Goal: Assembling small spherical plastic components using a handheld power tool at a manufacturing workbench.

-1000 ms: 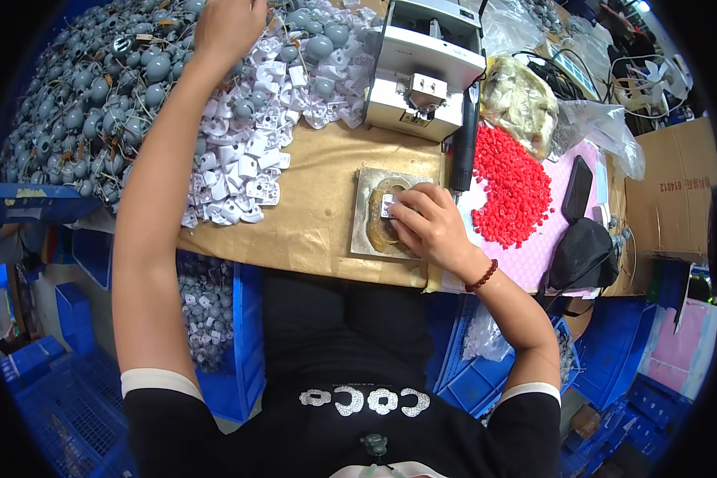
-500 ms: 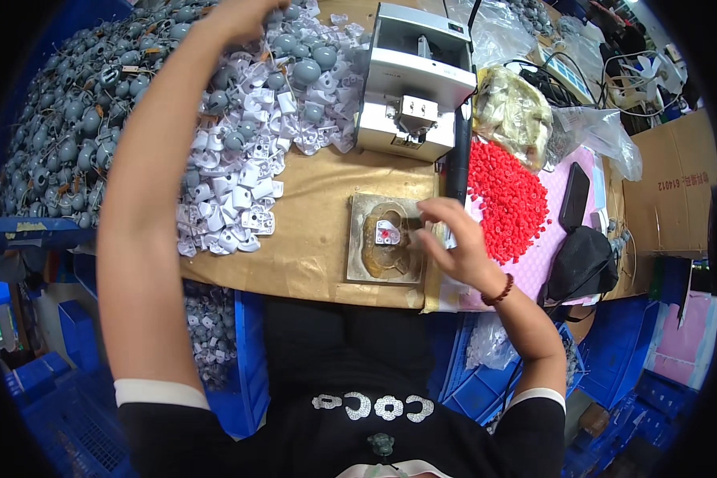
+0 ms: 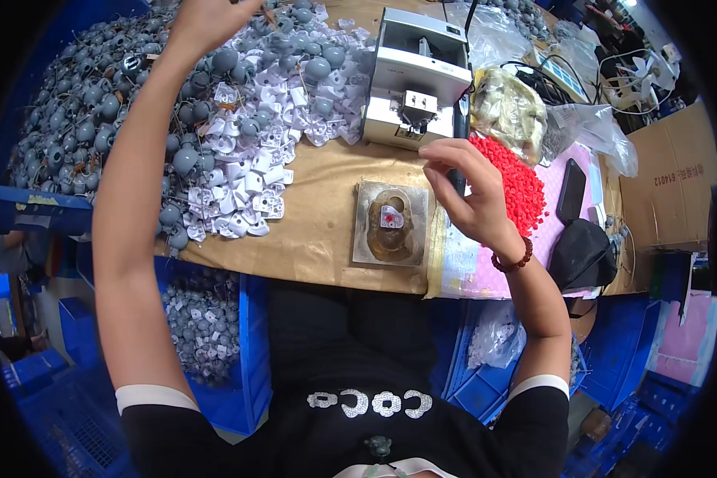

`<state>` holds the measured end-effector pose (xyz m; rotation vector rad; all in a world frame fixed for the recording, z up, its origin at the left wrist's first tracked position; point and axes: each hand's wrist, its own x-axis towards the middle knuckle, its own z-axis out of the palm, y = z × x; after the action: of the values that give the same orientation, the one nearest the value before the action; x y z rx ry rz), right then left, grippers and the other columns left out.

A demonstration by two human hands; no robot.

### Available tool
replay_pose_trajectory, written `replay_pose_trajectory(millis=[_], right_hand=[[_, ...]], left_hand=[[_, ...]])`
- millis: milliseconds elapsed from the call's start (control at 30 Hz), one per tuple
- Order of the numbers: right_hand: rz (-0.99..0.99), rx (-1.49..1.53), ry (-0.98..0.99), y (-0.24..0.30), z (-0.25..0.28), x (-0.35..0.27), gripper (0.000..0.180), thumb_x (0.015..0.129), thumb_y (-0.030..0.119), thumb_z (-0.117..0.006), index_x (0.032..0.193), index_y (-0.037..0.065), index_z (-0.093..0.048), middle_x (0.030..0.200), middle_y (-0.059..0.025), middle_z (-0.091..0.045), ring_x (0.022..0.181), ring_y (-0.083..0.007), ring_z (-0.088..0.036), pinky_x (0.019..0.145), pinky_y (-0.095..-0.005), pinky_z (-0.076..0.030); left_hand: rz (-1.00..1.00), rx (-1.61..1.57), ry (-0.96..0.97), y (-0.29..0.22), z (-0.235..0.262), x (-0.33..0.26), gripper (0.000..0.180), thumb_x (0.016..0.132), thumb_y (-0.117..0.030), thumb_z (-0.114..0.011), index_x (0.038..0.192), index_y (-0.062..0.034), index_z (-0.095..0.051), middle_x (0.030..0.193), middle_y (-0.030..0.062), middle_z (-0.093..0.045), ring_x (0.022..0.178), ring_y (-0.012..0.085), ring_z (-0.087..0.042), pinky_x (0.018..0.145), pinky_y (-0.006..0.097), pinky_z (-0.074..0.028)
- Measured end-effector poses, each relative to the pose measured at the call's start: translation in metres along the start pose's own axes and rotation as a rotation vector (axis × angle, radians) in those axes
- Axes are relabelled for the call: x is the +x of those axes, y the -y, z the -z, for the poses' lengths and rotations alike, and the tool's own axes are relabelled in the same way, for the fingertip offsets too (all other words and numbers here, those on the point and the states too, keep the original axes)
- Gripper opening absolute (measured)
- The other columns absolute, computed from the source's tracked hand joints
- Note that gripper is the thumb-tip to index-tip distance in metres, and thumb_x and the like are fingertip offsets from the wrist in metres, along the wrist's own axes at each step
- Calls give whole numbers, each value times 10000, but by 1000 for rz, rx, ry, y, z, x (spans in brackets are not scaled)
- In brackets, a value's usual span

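Note:
My left hand (image 3: 211, 25) reaches over the far part of a heap of grey round parts and white plastic pieces. Its fingertips run to the picture's top edge, so whether they grip anything is hidden. My right hand (image 3: 474, 191) hovers palm-down beside a square metal fixture (image 3: 366, 247), with thumb and forefinger apart and nothing visible between them. In the fixture's brownish hollow lies a white plastic piece (image 3: 391, 211) with a small red part (image 3: 389, 218) at its middle. A pile of small red parts (image 3: 526, 191) spreads just beyond my right hand.
A grey-and-white bench machine (image 3: 418, 72) stands behind the fixture. Grey ball-shaped parts (image 3: 64, 135) fill the left side, with white pieces (image 3: 243, 199) alongside. To the right are a black phone (image 3: 572, 191), a black cloth item (image 3: 583, 259) and a cardboard box (image 3: 669, 183).
My right hand has drawn up and to the right, off the fixture's edge. My left hand has shifted a little left over the heap. The whole view has tilted slightly.

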<state>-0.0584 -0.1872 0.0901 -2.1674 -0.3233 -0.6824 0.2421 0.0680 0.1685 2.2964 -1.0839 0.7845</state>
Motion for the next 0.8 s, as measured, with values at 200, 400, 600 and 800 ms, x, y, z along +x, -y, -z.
replay_pose_trajectory(millis=[200,400,600,800], right_hand=[[-56,19,-8,-1,-1,-2,197,876,-56,-667,1061,6,-690,1024,-103,-686,849,-172,-672,725,-274,-542],[13,-48,-28,-8,-2,2,292,848,-18,-711,1135,10,-670,1152,-131,-662,953,-194,-666,811,-296,-540],[210,10,-174,16,-11,41,710,786,126,-828,1396,4,-488,1392,-188,-535,1268,-281,-547,1033,-383,-468],[-634,934,295,27,-9,2,336,993,55,-600,1314,-29,-544,904,-76,-678,720,-108,-657,684,-247,-558]], left_hand=[[77,-135,-99,-14,2,-17,426,799,-55,-761,1198,-44,-612,936,61,-648,822,126,-624,719,277,-512],[2,-853,-307,-77,18,-28,440,855,-17,-736,1229,-52,-508,1031,15,-565,848,72,-574,750,235,-496],[-114,-851,42,-143,23,-59,561,772,24,-759,1295,-76,-584,1187,123,-621,1071,243,-647,846,335,-533],[-143,-829,29,-170,8,-106,416,751,-10,-774,1114,-47,-574,1087,116,-590,999,238,-598,876,348,-492]])
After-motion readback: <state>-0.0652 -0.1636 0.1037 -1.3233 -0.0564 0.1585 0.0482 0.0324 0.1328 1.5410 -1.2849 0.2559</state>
